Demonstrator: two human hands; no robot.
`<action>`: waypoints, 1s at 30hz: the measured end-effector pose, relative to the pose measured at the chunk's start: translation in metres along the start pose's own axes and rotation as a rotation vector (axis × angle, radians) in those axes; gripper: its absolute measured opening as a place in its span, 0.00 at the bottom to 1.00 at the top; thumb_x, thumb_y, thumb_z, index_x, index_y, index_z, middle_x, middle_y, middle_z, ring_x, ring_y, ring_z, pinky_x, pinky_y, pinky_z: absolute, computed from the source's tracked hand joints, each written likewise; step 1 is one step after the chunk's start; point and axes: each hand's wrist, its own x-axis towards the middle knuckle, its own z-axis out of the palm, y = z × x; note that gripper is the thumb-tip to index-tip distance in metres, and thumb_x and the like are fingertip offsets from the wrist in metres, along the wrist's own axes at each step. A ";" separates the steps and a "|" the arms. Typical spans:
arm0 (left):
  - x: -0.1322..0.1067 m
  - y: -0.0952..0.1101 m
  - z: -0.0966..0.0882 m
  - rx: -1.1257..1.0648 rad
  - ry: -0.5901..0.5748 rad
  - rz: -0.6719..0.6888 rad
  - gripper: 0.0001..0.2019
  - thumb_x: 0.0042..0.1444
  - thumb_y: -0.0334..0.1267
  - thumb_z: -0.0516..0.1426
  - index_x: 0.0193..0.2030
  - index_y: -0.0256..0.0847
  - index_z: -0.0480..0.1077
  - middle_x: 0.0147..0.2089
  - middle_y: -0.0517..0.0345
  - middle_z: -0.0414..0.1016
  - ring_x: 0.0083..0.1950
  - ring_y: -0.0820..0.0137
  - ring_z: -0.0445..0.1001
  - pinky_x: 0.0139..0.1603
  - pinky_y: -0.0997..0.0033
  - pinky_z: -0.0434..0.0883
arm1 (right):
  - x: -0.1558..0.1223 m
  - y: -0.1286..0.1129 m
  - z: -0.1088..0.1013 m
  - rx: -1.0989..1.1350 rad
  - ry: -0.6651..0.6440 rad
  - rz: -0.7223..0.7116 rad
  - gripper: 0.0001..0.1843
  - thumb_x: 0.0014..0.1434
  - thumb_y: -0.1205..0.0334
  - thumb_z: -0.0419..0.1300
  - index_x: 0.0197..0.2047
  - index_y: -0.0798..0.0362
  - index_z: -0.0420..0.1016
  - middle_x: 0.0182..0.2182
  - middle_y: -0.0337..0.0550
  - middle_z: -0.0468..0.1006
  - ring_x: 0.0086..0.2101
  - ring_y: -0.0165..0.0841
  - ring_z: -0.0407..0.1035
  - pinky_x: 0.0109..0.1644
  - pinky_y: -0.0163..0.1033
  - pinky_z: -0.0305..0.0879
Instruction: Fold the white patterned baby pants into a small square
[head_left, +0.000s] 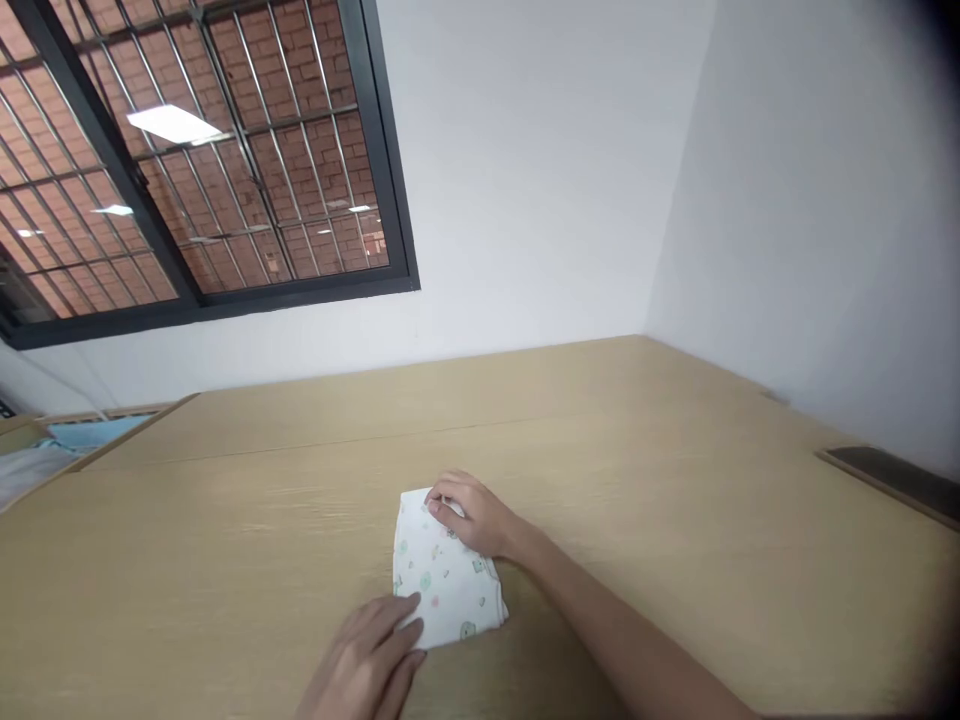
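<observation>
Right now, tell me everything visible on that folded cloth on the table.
The folded cloth is white, soft-looking fabric with small pastel prints in green, blue and pink. It is folded into a compact, roughly rectangular packet lying flat on the light wooden table. The right hand rests on its far edge with fingers curled; whether it pinches the fabric is unclear. The left hand lies flat, fingertips on its near left corner.

bare table (675, 480) all around; walls (810, 200) close off the far corner.
</observation>
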 end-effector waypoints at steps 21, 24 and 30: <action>0.093 -0.047 0.006 -0.024 -0.315 -0.578 0.15 0.72 0.43 0.38 0.41 0.43 0.61 0.37 0.56 0.73 0.37 0.68 0.73 0.38 0.69 0.67 | -0.011 0.011 -0.028 0.162 -0.111 0.389 0.16 0.63 0.54 0.58 0.50 0.53 0.74 0.46 0.49 0.80 0.41 0.39 0.73 0.40 0.39 0.64; 0.097 -0.056 0.028 0.139 -0.281 -0.605 0.14 0.71 0.37 0.38 0.42 0.40 0.63 0.41 0.49 0.73 0.41 0.63 0.73 0.41 0.64 0.67 | -0.011 0.020 -0.012 0.109 0.017 0.432 0.14 0.66 0.53 0.56 0.49 0.53 0.72 0.44 0.49 0.79 0.41 0.39 0.72 0.41 0.39 0.64; 0.092 -0.073 0.062 0.261 -0.271 -0.613 0.13 0.70 0.34 0.42 0.43 0.38 0.67 0.42 0.45 0.74 0.43 0.59 0.75 0.42 0.62 0.67 | -0.007 0.035 0.008 -0.016 0.125 0.443 0.12 0.63 0.58 0.61 0.48 0.52 0.69 0.47 0.50 0.76 0.48 0.41 0.71 0.48 0.42 0.63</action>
